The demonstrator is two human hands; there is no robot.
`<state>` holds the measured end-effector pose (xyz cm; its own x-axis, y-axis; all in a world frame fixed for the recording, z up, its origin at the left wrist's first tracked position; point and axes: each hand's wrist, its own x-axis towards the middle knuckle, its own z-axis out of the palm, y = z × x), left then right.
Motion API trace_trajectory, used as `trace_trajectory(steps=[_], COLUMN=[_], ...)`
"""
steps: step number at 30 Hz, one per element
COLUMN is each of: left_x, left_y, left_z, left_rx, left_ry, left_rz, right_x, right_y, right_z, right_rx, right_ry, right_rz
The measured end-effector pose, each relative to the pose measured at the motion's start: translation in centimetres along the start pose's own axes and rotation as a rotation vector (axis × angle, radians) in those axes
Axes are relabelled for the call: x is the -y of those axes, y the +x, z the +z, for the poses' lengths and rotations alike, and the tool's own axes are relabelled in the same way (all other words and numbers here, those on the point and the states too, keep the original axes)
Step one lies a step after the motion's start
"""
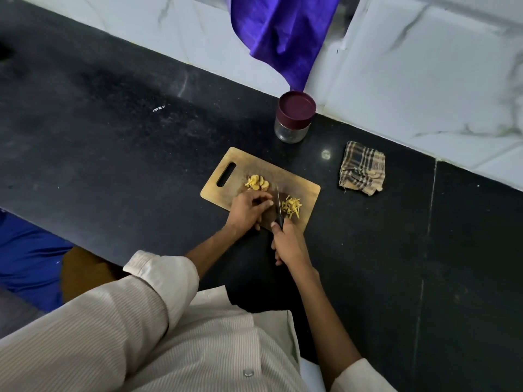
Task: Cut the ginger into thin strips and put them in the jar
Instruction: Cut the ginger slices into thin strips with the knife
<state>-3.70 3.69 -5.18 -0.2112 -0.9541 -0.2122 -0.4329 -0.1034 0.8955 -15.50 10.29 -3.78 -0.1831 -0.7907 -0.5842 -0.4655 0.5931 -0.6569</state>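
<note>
On the wooden board, the right hand is gripping the knife by its dark handle, blade pointing away between the two ginger heaps, while the left hand is resting beside the blade with fingers curled down; whether they are pinching a piece, I cannot tell. Slices are lying near the board's handle slot and cut strips are lying right of the blade. The jar is standing lidded on the black counter beyond the board, with a checked cloth sitting to its right.
</note>
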Motion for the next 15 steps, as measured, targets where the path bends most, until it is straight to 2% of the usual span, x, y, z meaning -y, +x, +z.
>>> trace_trajectory(steps=[15], left_x=[0.5], left_y=[0.2], left_z=[-0.7], left_rx=[0.099], left_ry=[0.092], left_rz=[0.064], right_x=[-0.4], right_y=[-0.7], right_z=[0.8], right_rx=[-0.099], right_ry=[-0.007], right_rz=[-0.027])
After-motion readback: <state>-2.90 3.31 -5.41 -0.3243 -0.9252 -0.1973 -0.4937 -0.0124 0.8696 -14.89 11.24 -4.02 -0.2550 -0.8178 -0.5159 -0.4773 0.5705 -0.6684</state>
